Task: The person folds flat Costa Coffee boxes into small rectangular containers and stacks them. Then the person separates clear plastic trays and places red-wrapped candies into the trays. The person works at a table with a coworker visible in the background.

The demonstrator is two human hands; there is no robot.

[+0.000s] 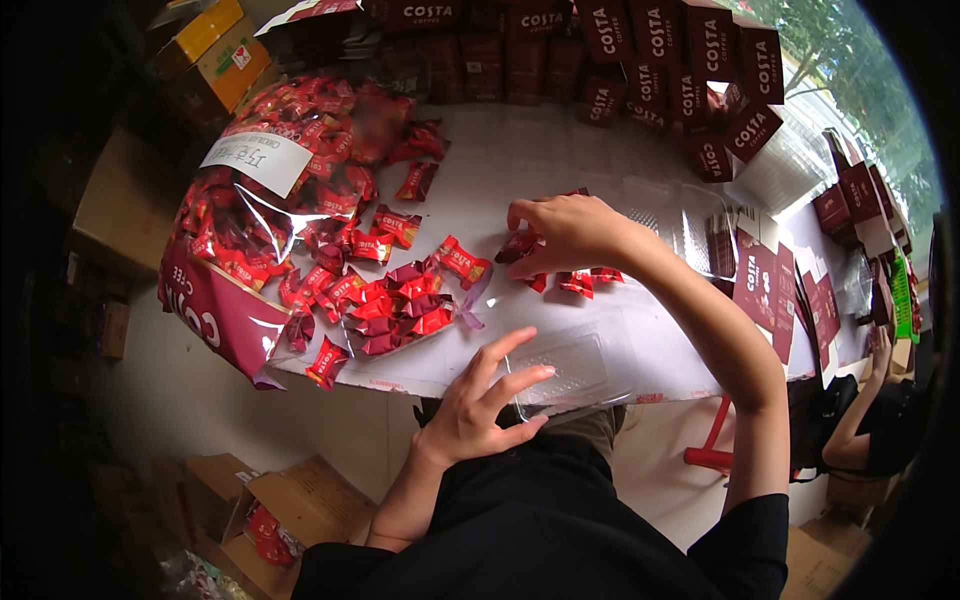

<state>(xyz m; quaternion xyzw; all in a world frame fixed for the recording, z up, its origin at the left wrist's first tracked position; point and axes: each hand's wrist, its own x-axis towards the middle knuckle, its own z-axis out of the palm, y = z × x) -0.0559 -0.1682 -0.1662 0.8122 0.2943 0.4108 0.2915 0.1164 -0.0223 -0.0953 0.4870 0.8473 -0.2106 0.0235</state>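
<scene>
My right hand (570, 232) curls over a small group of red wrapped candies, with one wrapped candy (517, 246) between its thumb and fingers. More red candies (590, 280) lie just under and beside that hand. At the table's near edge stands a clear plastic tray (572, 372) with a textured bottom. My left hand (482, 400) is at the tray's left side, fingers spread and the tips by its rim; whether they touch it is unclear. Left of the hands is a loose pile of wrapped candies (400, 310).
A large clear bag (285, 200) of candies spills onto the table (480, 150) at left. Dark red boxes (650, 60) are stacked along the back. Clear trays (790, 160) and flat cartons (765, 290) are at right. Open cardboard boxes (310, 500) sit below left; another person's arm (855, 420) shows far right.
</scene>
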